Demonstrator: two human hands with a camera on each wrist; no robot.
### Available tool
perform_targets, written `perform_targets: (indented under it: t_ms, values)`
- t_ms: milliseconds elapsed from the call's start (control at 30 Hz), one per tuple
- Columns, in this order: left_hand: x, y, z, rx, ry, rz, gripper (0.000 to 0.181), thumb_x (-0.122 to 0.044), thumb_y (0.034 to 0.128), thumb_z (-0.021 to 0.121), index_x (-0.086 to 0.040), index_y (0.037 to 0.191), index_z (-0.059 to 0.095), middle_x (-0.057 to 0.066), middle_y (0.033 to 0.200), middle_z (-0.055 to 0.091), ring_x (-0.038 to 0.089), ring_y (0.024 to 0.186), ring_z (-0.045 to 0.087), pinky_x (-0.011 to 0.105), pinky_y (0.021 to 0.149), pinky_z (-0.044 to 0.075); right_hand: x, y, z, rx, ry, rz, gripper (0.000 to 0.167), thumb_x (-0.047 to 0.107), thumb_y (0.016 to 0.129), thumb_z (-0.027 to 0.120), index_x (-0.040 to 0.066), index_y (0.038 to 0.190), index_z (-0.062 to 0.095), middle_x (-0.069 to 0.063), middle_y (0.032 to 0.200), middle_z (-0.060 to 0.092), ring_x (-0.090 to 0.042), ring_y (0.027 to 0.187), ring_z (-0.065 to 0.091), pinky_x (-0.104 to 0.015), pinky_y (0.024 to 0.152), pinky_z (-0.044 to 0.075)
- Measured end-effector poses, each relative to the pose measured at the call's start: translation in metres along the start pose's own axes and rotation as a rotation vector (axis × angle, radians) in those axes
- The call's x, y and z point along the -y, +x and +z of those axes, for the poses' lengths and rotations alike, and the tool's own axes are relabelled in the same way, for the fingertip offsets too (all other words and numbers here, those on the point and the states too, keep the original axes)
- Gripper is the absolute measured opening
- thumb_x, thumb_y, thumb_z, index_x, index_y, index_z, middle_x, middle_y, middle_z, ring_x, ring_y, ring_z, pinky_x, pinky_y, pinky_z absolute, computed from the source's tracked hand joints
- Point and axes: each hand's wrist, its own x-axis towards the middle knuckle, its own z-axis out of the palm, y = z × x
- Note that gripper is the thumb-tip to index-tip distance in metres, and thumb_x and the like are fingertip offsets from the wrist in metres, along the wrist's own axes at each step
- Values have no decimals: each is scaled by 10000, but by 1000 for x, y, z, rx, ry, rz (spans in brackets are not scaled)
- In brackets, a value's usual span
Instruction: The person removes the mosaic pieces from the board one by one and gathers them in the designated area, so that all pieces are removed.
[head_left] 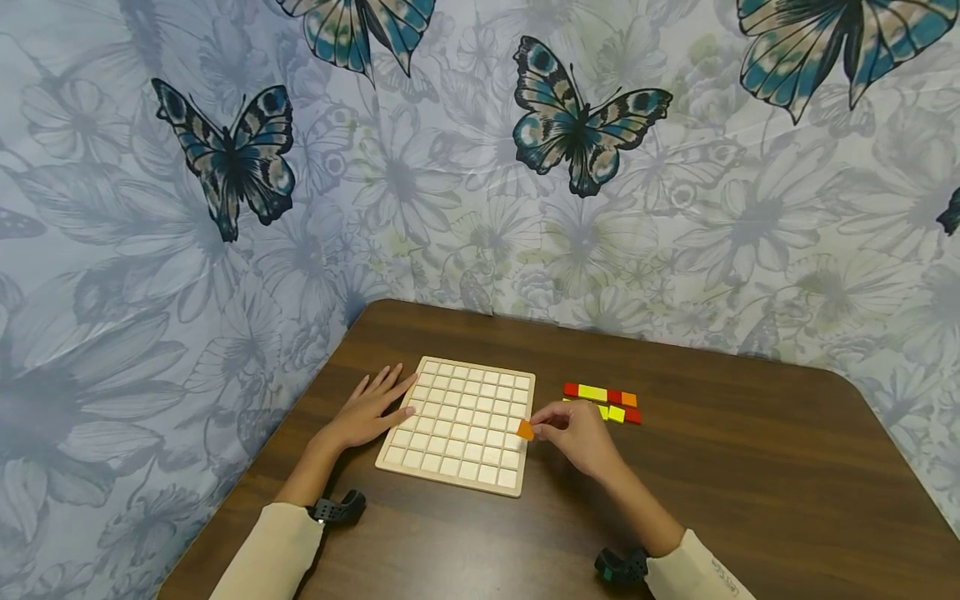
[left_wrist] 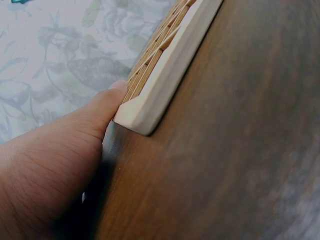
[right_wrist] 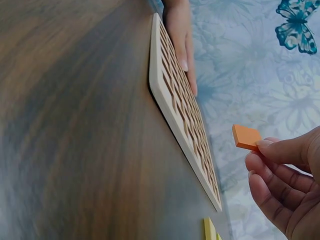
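Note:
A pale wooden grid board (head_left: pixel 459 487) with rows of square recesses lies flat on the table. My left hand (head_left: pixel 372 410) rests at its left side, fingers spread and straight, the thumb touching the rim; the left wrist view also shows that thumb (left_wrist: pixel 102 107) at the board's edge. Between thumb and fingertips my right hand (head_left: pixel 583 437) pinches an orange square tile (right_wrist: pixel 246 136), held above the board's right edge. Beyond that hand, two rows of red, yellow and orange tiles (head_left: pixel 592 392) lie on the table; the hand partly hides the nearer row.
The brown wooden table (head_left: pixel 750 467) has rounded far corners and stands against walls covered in a butterfly and flower print (head_left: pixel 450 208). Black wrist devices sit on the left wrist (head_left: pixel 339 509) and right wrist (head_left: pixel 621 567).

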Motion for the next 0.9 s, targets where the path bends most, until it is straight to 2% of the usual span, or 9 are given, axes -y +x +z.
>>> perform_targets:
  t_ms: [333,733,900]
  values:
    - [1,0,0,-1,10,-2,702,-460,1049,521,-175,1632,253,177,1684,128,413,1547,51,641,1196,-44,-10,-9,-23,-27,-44,76,71,49,865,802,106,906,816,16,809,753,-282,729,726,-248,632,554]
    - [0,0,0,-1,1,-10,692,-452,1048,528,-190,1631,261,168,1686,125,402,1550,52,634,1199,-40,-24,-9,-42,-21,-60,133,64,50,881,785,72,934,814,-33,856,765,-253,736,730,-266,622,554]
    - [1,-1,1,7,4,-14,690,-462,1051,516,-193,1632,258,165,1688,116,403,1550,45,636,1198,-39,-29,-9,-52,-14,-23,171,74,49,885,781,29,951,806,-76,879,764,-293,763,739,-327,677,603]
